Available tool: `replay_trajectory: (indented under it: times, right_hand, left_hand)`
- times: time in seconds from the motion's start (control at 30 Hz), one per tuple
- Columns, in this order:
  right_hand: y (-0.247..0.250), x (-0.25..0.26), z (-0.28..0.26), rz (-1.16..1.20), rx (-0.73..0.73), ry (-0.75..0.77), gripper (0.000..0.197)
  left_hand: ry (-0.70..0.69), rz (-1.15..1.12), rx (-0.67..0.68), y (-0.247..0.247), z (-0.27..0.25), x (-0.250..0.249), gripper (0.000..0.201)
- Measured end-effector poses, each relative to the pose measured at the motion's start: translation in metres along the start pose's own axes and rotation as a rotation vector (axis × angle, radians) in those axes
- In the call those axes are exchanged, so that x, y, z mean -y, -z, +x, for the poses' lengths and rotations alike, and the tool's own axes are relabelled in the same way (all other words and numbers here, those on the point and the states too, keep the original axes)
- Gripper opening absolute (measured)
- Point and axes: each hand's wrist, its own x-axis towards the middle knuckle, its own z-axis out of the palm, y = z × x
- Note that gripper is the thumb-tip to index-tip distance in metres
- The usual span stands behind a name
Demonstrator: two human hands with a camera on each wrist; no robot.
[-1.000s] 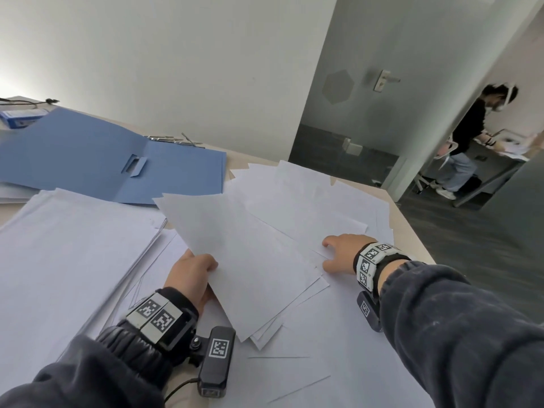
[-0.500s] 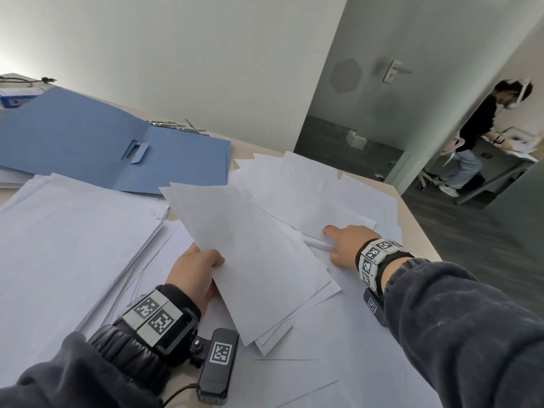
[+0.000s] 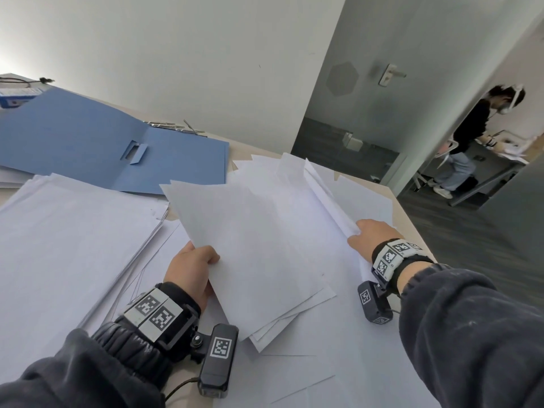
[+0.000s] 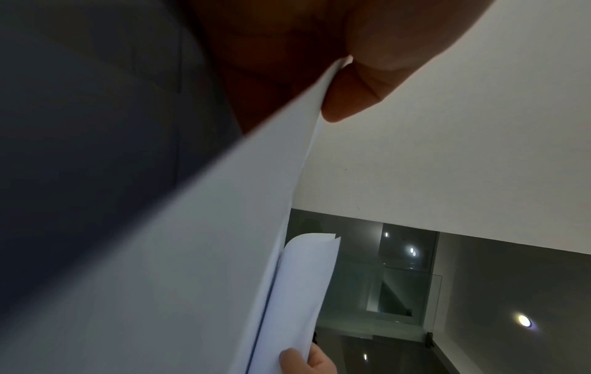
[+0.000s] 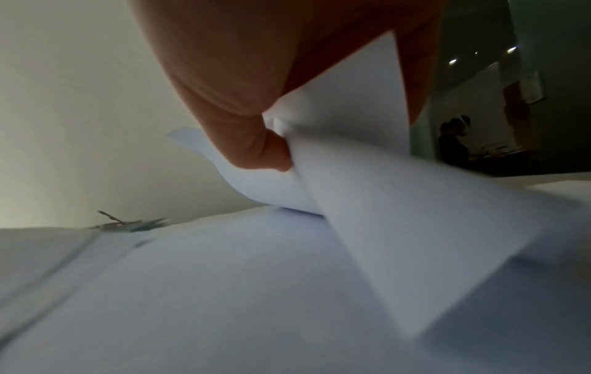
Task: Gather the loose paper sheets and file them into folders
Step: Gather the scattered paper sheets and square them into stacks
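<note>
Table (image 3: 403,201): one pale wooden surface, almost wholly covered in white paper.
Large pile (image 3: 67,245): one thick stack of white sheets at the left, its long axis running away from the person; no writing can be read.
Loose sheets (image 3: 294,372): many, too overlapped to count, scattered across the middle and right.
Folder (image 3: 88,148): one, blue, lying open and flat at the far left, with a slit tab at its middle; no label.
Held sheaf (image 3: 250,245): a few blank sheets, edges fanned, long axis slanting from near right to far left.
Left hand (image 3: 191,267): grips the sheaf's near-left edge, thumb on top.
Right hand (image 3: 372,234): pinches a lifted, curling bundle of sheets (image 5: 336,164) at the right, thumb curled against it.
Wrist markers: black-and-white square codes on both bands; nothing legible.
Background: one other person at a desk beyond the door.
</note>
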Motion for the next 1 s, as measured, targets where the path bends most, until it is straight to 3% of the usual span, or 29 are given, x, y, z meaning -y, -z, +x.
replay_trajectory:
  times: [0.27, 0.4, 0.53, 0.6, 0.7, 0.83, 1.0]
  right_hand:
    - [0.003, 0.081, -0.075, 0.167, 0.102, 0.282, 0.022]
    - [-0.006, 0.122, -0.111, 0.138, 0.144, 0.411, 0.026]
    - [-0.022, 0.134, -0.131, 0.130, 0.183, 0.503, 0.043]
    - [-0.024, 0.128, -0.135, 0.182, 0.209, 0.511, 0.049]
    - [-0.023, 0.102, -0.132, 0.320, 0.221, 0.435, 0.050]
    - [-0.026, 0.054, -0.119, 0.571, 0.122, 0.250, 0.056]
    - [-0.041, 0.013, -0.108, 1.027, 0.113, -0.010, 0.092]
  left_hand:
    - [0.022, 0.017, 0.146, 0.000, 0.001, 0.004, 0.022]
    - [0.038, 0.153, 0.349, -0.002, -0.006, 0.001, 0.043]
    - [-0.003, 0.228, 0.277, -0.002, -0.004, 0.001, 0.034]
    - [-0.016, 0.290, 0.241, 0.002, 0.000, 0.002, 0.041]
    - [-0.016, 0.315, 0.221, 0.007, 0.005, 0.004, 0.049]
    - [-0.058, 0.364, 0.280, 0.006, -0.003, 0.001, 0.050]
    - [-0.140, 0.386, 0.362, 0.000, -0.022, -0.001, 0.049]
